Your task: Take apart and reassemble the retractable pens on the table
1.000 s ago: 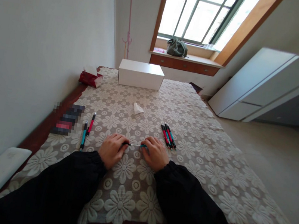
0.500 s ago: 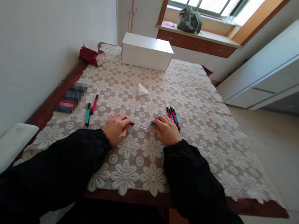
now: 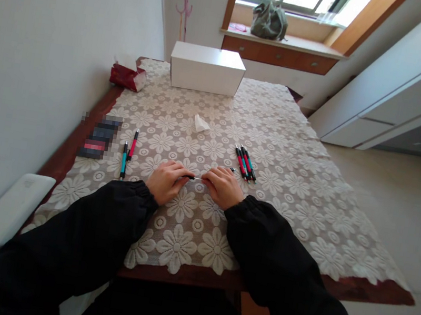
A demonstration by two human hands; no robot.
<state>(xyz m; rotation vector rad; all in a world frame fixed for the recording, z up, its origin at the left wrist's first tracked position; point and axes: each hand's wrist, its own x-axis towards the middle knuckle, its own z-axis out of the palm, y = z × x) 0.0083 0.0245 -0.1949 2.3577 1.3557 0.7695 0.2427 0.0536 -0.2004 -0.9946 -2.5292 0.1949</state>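
Left hand [image 3: 166, 180] and right hand [image 3: 223, 186] rest close together on the lace tablecloth [image 3: 289, 191], fingers pinched on the two ends of a thin pen part [image 3: 193, 178] spanning the gap. Pens [image 3: 245, 163] lie just right; two pens [image 3: 128, 152] left.

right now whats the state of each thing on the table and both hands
left hand: closed on the dark end of a pen part
right hand: closed on the other end
pen part: held between both hands, just above the cloth
two pens: lying side by side, left of the hands
pen bundle: lying together, right of the hands
white box: closed
tissue pack: open, tissue sticking out
crumpled tissue: lying loose
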